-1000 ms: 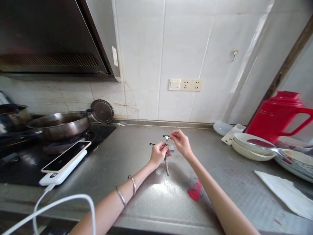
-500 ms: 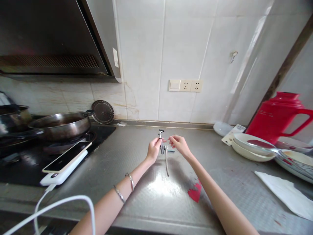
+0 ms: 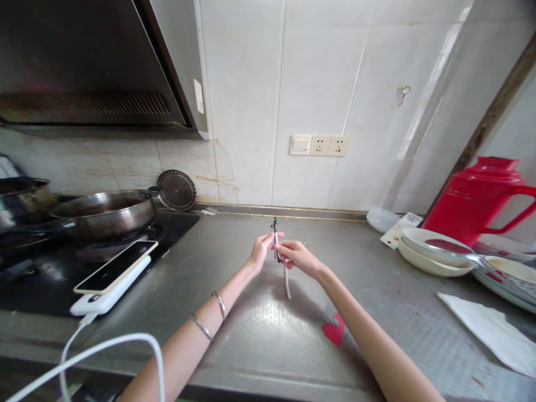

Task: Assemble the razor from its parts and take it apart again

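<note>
A small razor [image 3: 276, 225] with a dark head and slim handle is held upright over the counter, its head pointing toward the wall. My left hand [image 3: 259, 249] pinches the handle from the left, just below the head. From the right, the fingers of my right hand [image 3: 298, 257] close on the lower handle. Beneath my right hand a thin pale grey cord or tube [image 3: 287, 285] lies on the steel counter [image 3: 247, 329]. Its far end is hidden behind the fingers.
To the left, a phone [image 3: 117, 268] rests on a white power bank [image 3: 111, 293] with a cable, beside the stove and a steel pan [image 3: 104, 214]. On the right are stacked plates [image 3: 431, 259], a red thermos [image 3: 477, 198] and white paper [image 3: 488, 329]. A red heart sticker [image 3: 334, 332] marks the counter.
My right hand has moved left and down onto the razor's handle. The razor's head has turned. A small flat item on the counter is now covered by my right hand.
</note>
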`<state>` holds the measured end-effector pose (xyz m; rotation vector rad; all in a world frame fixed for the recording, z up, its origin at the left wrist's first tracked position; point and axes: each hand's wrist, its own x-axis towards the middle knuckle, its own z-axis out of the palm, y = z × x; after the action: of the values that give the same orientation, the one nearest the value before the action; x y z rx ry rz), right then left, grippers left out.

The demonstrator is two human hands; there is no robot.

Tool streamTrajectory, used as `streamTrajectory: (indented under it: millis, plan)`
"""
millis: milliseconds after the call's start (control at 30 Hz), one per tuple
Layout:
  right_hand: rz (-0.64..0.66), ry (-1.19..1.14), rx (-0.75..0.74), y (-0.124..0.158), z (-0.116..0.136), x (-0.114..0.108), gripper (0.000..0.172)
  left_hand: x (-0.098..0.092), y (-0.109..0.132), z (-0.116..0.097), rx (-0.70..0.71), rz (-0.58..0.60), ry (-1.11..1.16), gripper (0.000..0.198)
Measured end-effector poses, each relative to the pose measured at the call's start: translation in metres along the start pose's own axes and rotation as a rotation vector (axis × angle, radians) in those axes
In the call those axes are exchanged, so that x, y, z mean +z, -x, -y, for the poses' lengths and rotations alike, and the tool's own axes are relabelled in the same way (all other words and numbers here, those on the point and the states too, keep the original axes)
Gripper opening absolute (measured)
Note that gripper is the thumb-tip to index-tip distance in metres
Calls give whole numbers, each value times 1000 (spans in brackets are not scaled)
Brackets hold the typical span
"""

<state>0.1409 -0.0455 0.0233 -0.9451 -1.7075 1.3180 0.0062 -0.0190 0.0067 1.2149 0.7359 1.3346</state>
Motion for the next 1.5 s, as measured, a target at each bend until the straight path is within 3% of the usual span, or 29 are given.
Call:
streamTrajectory:
  millis: [133,267,367,467,833,1200,1400,1500]
  plan:
    - [-187,131,116,-2,0,-2,36,-8,-6,7,-48,-199,-29,46]
    - [-370,450,171,-4,-6,-2,35,-26,-13,11,-48,-426,-51,46]
    - [-420,711,141,-3,-12,4,31,-34,-17,12,-21,-538,-35,42]
    - [-399,889,207,-1,-17,13,25,-36,-18,12,-3,-580,-14,36]
    - [-308,1178,365,2,-18,32,27,-34,-16,9,4,-565,5,26]
    - [-298,1218,343,2,-16,31,31,-35,-17,12,-10,-525,-16,25]
    - [-424,1192,342,2,-12,3,33,-45,-21,23,36,-382,-328,8]
    - [-487,1176,360,4,-14,-16,31,-54,-24,32,133,-337,-662,6]
